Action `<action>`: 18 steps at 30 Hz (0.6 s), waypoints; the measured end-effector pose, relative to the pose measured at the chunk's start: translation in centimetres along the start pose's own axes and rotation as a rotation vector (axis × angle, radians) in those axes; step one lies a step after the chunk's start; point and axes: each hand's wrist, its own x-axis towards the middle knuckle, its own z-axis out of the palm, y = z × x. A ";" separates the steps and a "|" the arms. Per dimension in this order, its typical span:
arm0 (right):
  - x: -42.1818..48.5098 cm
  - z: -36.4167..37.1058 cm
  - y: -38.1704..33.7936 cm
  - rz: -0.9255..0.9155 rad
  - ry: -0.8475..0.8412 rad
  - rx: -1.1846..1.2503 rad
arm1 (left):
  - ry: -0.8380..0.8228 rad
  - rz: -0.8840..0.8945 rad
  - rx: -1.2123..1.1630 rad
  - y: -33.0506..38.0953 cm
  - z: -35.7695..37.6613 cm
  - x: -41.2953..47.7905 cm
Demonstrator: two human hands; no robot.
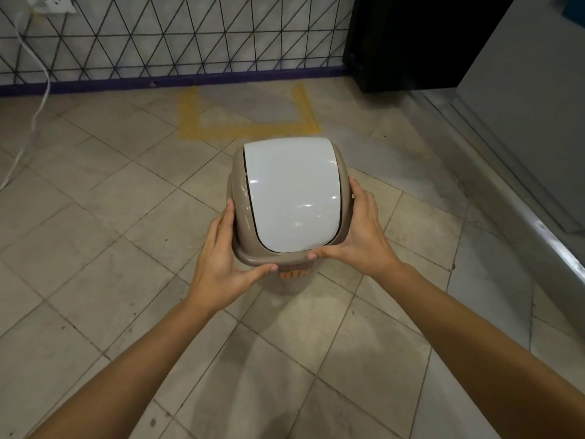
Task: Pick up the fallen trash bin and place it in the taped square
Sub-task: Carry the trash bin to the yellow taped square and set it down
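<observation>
The trash bin (289, 198) is beige with a white swing lid and stands upright, seen from above, in the middle of the tiled floor. My left hand (223, 264) grips the left side of its beige rim, thumb along the near edge. On the right side, my right hand (357, 236) clasps the rim, thumb on the near edge by the lid. An orange label shows on the bin's body below the rim. The taped square (247, 129), marked in yellow tape, lies on the floor just beyond the bin, against the wall.
A white wall with a black triangle pattern and a dark purple baseboard (158, 82) runs behind the square. A white cable (38, 103) hangs down at the left. A black cabinet (405, 42) and a grey panel with a metal floor rail (519, 210) stand at the right.
</observation>
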 end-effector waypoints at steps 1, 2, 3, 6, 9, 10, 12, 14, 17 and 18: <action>0.5 0.2 -0.1 0.009 0.005 0.006 | 0.004 -0.007 -0.004 -0.2 -0.1 0.5; 1.0 0.4 -0.3 0.020 0.010 0.014 | 0.008 -0.009 -0.011 -0.4 -0.1 1.2; 1.6 0.6 -0.4 0.036 0.014 0.024 | 0.008 -0.012 -0.025 -0.7 -0.1 1.8; 3.3 1.2 -0.7 0.080 0.023 0.060 | 0.010 -0.024 -0.064 -1.6 -0.4 3.7; 4.4 1.6 -0.8 0.101 0.029 0.073 | 0.009 -0.027 -0.068 -2.3 -0.6 5.1; 4.8 1.6 -0.9 0.107 0.029 0.071 | 0.006 -0.028 -0.066 -2.4 -0.6 5.5; 5.4 1.7 -1.1 0.118 0.021 0.065 | 0.002 -0.042 -0.065 -2.5 -0.8 6.0; 6.0 1.7 -1.3 0.134 0.009 0.058 | 0.001 -0.052 -0.060 -2.5 -0.9 6.4; 6.8 1.8 -1.9 0.153 -0.008 0.054 | -0.007 -0.071 -0.070 -2.4 -1.2 6.8; 7.0 1.8 -2.0 0.155 -0.013 0.050 | -0.007 -0.074 -0.069 -2.3 -1.3 6.9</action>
